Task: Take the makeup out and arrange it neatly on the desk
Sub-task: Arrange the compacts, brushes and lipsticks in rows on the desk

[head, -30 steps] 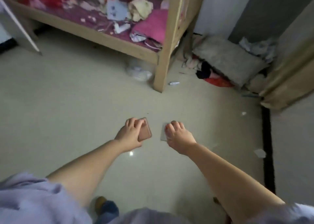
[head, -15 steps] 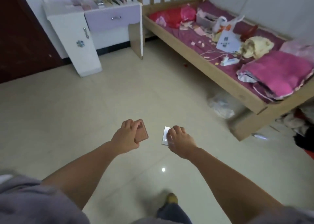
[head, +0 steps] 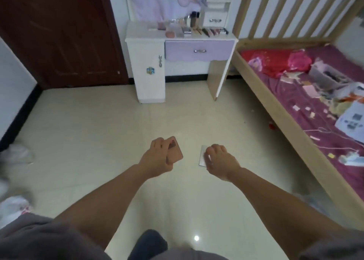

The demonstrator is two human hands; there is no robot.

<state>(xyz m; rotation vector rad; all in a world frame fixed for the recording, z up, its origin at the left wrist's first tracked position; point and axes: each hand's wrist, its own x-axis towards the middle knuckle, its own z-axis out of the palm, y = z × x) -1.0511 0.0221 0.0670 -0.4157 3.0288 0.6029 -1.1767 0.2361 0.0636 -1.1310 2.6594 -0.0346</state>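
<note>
My left hand (head: 157, 159) grips a flat pink-brown makeup compact (head: 175, 153), held out over the floor. Beside it my right hand (head: 218, 161) curls its fingers over a flat white makeup case (head: 202, 155), most of which my fingers hide. Straight ahead against the far wall stands the white desk (head: 145, 34) with a lilac drawer. On its top lie several makeup items (head: 204, 31) in a row, with a round pink puff (head: 170, 34) and some upright bottles (head: 194, 19) behind them.
A dark wooden door (head: 59, 33) stands left of the desk. A wooden bed (head: 275, 110) with a purple sheet, papers and a plastic box runs along the right. White plastic bags (head: 17, 155) lie on the floor at the left. Pale tiled floor (head: 118, 125) lies between me and the desk.
The view has swung left from the bed end to the desk, which is now straight ahead. Both hands keep holding the same two items in front of me.
</note>
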